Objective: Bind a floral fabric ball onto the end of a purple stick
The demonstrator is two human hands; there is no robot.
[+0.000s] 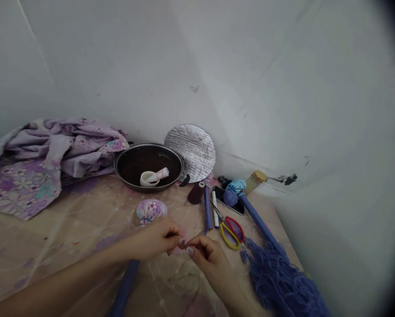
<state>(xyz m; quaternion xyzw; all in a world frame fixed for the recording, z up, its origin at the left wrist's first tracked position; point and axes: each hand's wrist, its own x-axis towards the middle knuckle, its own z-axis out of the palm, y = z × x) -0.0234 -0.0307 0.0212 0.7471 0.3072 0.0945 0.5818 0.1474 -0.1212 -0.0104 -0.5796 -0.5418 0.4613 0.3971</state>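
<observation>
The left hand and right hand are pinching, apparently on thread trailing toward six o'clock — likely light, limp, best held near its end.

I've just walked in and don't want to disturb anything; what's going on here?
A person's left hand and right hand meet at the fingertips over a patterned cloth; anything pinched there is too fine and blurred to tell. A flowered ball lies just beyond the left hand. Scissors and a heap of blue yarn lie to the right, and a pan holding a white cup sits farther back.
</observation>
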